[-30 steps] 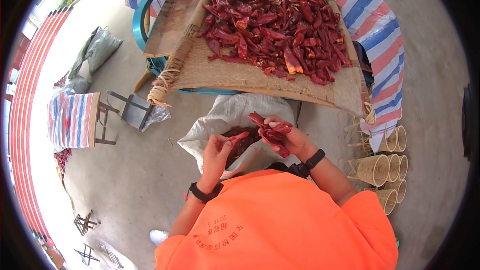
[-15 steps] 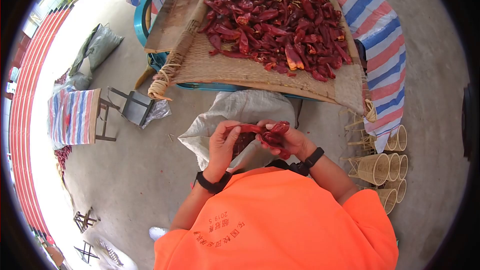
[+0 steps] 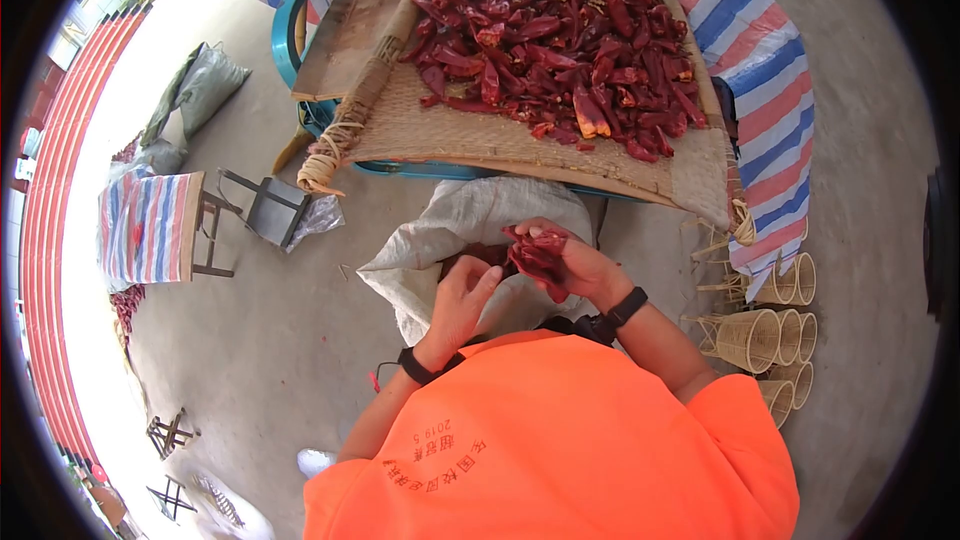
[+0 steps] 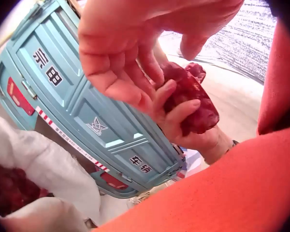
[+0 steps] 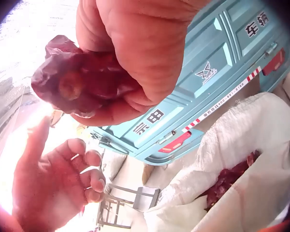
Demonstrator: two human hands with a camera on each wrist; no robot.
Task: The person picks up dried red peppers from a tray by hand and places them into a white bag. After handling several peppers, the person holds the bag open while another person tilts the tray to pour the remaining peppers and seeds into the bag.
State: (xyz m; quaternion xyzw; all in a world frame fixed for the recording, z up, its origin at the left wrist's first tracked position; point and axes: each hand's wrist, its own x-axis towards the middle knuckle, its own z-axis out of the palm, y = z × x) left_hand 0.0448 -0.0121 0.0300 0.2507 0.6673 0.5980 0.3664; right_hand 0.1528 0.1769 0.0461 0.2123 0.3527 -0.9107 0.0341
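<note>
My right hand [image 3: 588,268] grips a small bunch of dried red chili peppers [image 3: 535,256] above the mouth of a white woven sack [image 3: 480,208]. In the right wrist view, the wrinkled peppers [image 5: 82,79] stick out past the curled fingers. My left hand [image 3: 460,302] hangs just to the left of the bunch, fingers loosely bent. Seen from the right wrist, that left hand [image 5: 53,188] has its thumb spread and nothing between its fingers. More red peppers [image 5: 227,181] lie inside the sack.
Ahead, a woven mat tray [image 3: 430,145] bears a large heap of red chilies [image 3: 560,50] on a blue vehicle bed [image 4: 96,121]. A striped sheet [image 3: 765,70] drapes behind it. Wicker baskets [image 3: 748,340] stand at right; a small folding chair [image 3: 268,215] and filled bags [image 3: 212,80] at left.
My left hand held one end of a pepper and brought it to the right hand's bunch; now it is free of it. The right hand keeps its grip and has risen slightly.
</note>
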